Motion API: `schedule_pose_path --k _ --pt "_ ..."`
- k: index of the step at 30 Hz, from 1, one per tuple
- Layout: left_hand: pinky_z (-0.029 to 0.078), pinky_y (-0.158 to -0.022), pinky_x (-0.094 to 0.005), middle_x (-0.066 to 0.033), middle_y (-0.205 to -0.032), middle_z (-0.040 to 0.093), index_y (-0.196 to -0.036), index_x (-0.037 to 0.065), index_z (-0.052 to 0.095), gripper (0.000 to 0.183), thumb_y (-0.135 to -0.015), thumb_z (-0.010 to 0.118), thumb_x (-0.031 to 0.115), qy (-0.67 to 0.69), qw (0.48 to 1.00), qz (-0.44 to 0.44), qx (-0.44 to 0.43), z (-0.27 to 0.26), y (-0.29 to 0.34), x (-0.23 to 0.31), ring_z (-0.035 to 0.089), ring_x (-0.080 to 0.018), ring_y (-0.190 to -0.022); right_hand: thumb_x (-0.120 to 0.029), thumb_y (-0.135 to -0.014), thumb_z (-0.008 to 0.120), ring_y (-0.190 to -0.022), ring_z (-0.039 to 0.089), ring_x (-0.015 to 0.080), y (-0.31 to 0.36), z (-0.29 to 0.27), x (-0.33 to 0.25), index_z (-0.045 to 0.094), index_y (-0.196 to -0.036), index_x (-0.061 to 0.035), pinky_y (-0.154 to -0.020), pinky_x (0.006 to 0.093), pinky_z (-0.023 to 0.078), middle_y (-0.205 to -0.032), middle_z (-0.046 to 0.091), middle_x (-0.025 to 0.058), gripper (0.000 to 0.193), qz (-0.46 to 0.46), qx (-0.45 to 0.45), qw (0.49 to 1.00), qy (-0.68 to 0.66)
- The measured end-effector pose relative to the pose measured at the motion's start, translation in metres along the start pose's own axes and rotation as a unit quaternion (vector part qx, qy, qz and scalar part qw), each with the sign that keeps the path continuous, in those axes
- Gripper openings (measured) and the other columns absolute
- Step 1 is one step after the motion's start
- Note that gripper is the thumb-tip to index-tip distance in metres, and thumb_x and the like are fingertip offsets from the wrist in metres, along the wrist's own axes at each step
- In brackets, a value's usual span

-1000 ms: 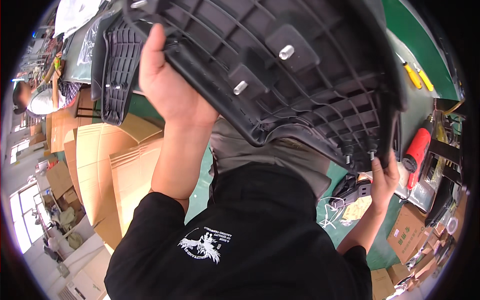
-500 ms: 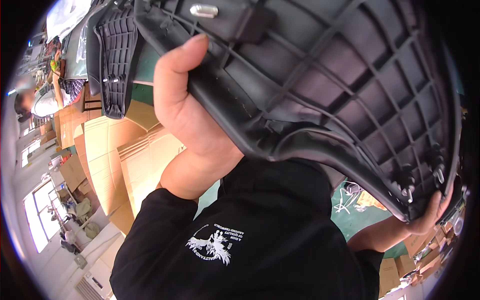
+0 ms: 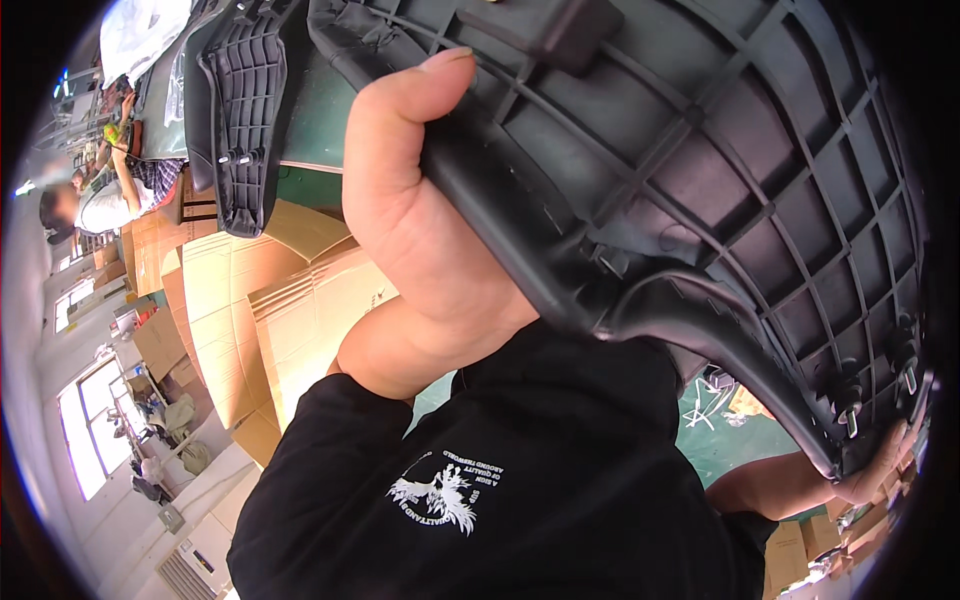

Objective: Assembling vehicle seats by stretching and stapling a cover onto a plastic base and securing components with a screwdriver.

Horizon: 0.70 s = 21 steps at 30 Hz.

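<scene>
A large black motorcycle seat (image 3: 690,130) fills the upper right, its ribbed plastic underside facing me. Black vinyl wraps over its rim. Two metal studs with black rubber mounts (image 3: 850,405) stick out near its far right corner, and a dark block (image 3: 575,35) stands up from the ribs at the top. My left hand (image 3: 420,190) is closed round the left rim, thumb lying on the underside, other fingers hidden behind the seat. At the lower right corner my right hand (image 3: 880,465) grips the rim, its fingers only partly visible.
Another black seat (image 3: 240,120) lies underside out on the green table (image 3: 320,130) at upper left. Below it stand opened cardboard boxes (image 3: 310,320). A person (image 3: 110,205) is at the far left. White cables (image 3: 705,405) lie on the right; more cartons (image 3: 790,555) sit at lower right.
The seat has shifted right and slightly down, and both my hands have moved with it, still holding its rim.
</scene>
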<state>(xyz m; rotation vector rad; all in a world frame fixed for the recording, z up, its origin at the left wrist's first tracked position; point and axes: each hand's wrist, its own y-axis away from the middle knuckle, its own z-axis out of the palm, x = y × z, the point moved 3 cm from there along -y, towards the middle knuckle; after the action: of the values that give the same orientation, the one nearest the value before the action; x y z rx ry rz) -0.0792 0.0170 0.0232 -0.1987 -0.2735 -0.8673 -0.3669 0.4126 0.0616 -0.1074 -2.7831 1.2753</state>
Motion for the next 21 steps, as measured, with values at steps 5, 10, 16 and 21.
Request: schedule_pose_path --k 5,10,16,21 --pt "0.059 -0.103 -0.0352 -0.0123 -0.126 0.076 -0.125 -0.001 0.07 0.032 -0.108 0.056 0.023 -0.038 0.999 0.006 0.008 0.006 0.002 -0.008 0.074 -0.021 -0.113 -0.03 -0.111 0.055 -0.127 0.068 0.048 -0.001 0.012 -0.015 0.06 -0.14 0.0167 -0.11 0.0564 0.057 -0.14 0.063 0.0399 0.055 0.149 0.02 0.988 -0.046" --pt "0.056 -0.107 -0.0326 -0.0089 -0.127 0.075 -0.128 0.003 0.068 0.03 -0.111 0.054 0.023 -0.058 0.998 0.018 -0.017 0.007 -0.002 -0.013 0.073 -0.0183 -0.114 -0.024 -0.112 0.044 -0.132 0.065 0.0406 -0.008 0.025 -0.033 0.053 -0.148 0.0156 -0.117 0.0495 0.052 -0.146 0.061 0.0337 0.054 0.414 0.088 0.896 -0.136" --pt "0.054 -0.11 -0.0358 -0.0062 -0.132 0.075 -0.133 0.003 0.068 0.037 -0.113 0.054 0.032 -0.095 0.995 0.007 0.042 0.021 -0.004 -0.016 0.071 -0.0193 -0.121 -0.019 -0.111 0.04 -0.137 0.062 0.0354 -0.004 0.039 -0.027 0.045 -0.158 0.0124 -0.12 0.0469 0.047 -0.151 0.059 0.0282 0.057 0.599 0.136 0.734 -0.29" --pt "0.054 -0.108 -0.0366 -0.0058 -0.133 0.076 -0.136 0.004 0.068 0.04 -0.114 0.054 0.035 -0.094 0.994 0.041 0.024 0.018 -0.004 -0.027 0.071 -0.0189 -0.122 -0.015 -0.108 0.05 -0.131 0.067 0.0366 0.032 0.047 -0.002 0.05 -0.156 0.0099 -0.118 0.0479 0.05 -0.147 0.064 0.0266 0.054 0.585 0.052 0.653 -0.479"
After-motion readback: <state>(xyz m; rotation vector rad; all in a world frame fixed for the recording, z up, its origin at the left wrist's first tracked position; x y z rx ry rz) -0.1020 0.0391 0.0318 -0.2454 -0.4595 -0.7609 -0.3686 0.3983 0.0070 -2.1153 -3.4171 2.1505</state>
